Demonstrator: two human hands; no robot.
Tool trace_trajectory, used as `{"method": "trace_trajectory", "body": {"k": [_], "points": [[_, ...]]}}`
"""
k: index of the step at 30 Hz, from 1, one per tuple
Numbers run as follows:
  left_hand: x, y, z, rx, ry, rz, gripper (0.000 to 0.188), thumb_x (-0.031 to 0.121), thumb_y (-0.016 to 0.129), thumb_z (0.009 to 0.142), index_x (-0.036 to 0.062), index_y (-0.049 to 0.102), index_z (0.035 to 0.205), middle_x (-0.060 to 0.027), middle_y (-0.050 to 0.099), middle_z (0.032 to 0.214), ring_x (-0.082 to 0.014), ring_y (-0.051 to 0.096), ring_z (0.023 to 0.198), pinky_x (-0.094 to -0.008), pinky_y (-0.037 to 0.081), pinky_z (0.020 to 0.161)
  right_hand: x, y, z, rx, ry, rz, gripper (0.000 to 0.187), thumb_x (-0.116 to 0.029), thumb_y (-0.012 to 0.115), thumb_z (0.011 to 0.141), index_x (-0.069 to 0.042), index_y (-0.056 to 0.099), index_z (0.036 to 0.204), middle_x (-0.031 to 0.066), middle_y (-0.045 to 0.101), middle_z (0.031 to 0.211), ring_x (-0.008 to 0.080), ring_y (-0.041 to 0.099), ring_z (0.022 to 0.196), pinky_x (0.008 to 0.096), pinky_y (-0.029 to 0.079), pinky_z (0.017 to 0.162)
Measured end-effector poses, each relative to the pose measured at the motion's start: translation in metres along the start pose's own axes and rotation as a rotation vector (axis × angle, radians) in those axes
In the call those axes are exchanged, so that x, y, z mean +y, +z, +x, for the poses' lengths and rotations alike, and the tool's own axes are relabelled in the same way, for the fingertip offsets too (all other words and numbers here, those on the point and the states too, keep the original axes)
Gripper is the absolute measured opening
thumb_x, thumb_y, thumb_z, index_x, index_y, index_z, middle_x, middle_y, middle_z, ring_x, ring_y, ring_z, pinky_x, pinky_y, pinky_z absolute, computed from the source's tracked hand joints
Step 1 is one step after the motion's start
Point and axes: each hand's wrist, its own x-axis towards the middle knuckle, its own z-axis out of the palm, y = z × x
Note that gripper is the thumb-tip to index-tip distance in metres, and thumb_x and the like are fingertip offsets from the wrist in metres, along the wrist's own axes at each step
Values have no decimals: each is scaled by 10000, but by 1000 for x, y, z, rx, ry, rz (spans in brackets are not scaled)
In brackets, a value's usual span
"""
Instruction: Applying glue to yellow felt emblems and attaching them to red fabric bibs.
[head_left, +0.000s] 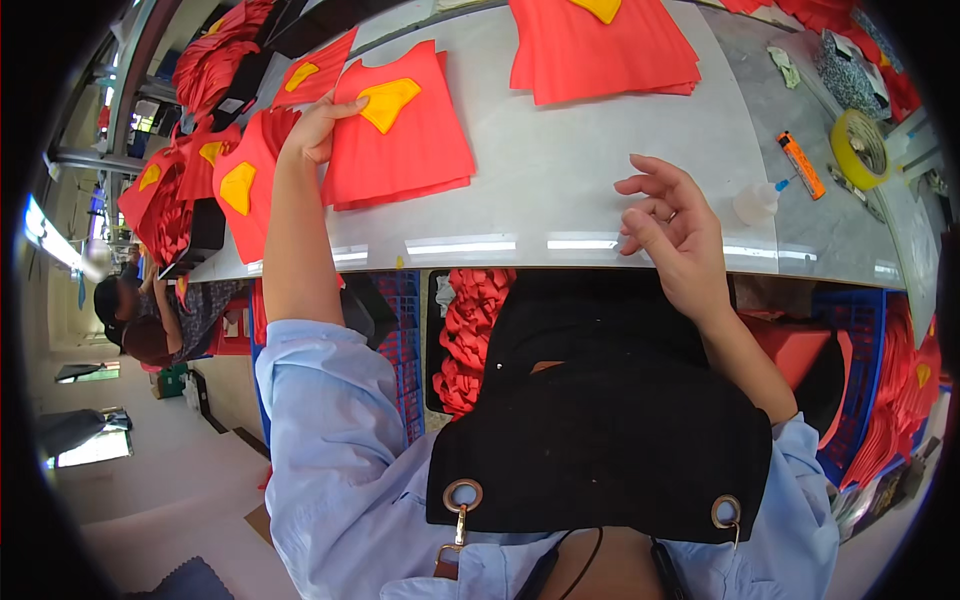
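Observation:
My left hand [315, 130] pinches the left edge of a red fabric piece [420, 150] on a small stack, at the left of the table. Its thumb lies on top by a yellow patch [388, 104]; the other fingers are partly hidden at the cloth's edge. My right hand [675, 225] hovers over the table's near edge at the right, fingers loosely bent and apart, holding nothing. Beyond it, towards the far side, lies another stack of red pieces [605, 60] with a yellow patch on top.
More red pieces [255, 175] overlap at the table's left edge. Rightward are a small clear bottle [756, 206] with a blue tip, an orange stick-shaped object [801, 166] and a yellow tape roll [860, 150]. Blue crates [860, 390] hold red cloth below. Another person [165, 315] works at far left.

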Motion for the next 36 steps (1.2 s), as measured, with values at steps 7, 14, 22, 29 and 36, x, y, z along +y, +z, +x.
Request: {"method": "trace_trajectory", "body": {"k": [7,14,22,29,36], "points": [[6,0,13,54,-85,241,609,92,674,801,37,357,1319,-150,576,1146,-254,582,1054,-413,498,880,2,0,-1,2,-22,-19,410,-33,531,875,29,415,1263,148,510,1112,92,522,784,228,498,639],[-2,-10,22,92,-48,517,757,250,755,734,22,364,1340,-167,554,1197,-256,567,1081,-369,469,908,3,3,-3,-3,-41,-57,408,-28,539,871,32,423,1257,150,509,1113,92,519,796,226,500,647],[-8,-1,18,330,-11,936,866,456,809,609,46,452,1285,-194,540,1217,-256,544,1116,-343,435,939,6,3,-5,-7,-87,-117,415,1,546,857,26,429,1255,138,513,1110,84,519,801,216,502,648],[-11,-2,14,327,32,935,854,498,790,615,70,465,1278,-190,560,1169,-260,528,1126,-355,418,948,7,1,-8,-12,-108,-164,417,23,540,846,17,438,1250,124,517,1101,73,516,801,205,508,643],[-10,-3,17,265,56,938,837,499,768,651,72,454,1299,-166,568,1129,-257,528,1104,-357,399,955,8,0,-6,-10,-115,-194,426,41,544,827,17,447,1241,117,521,1084,71,514,791,204,514,632]]}}
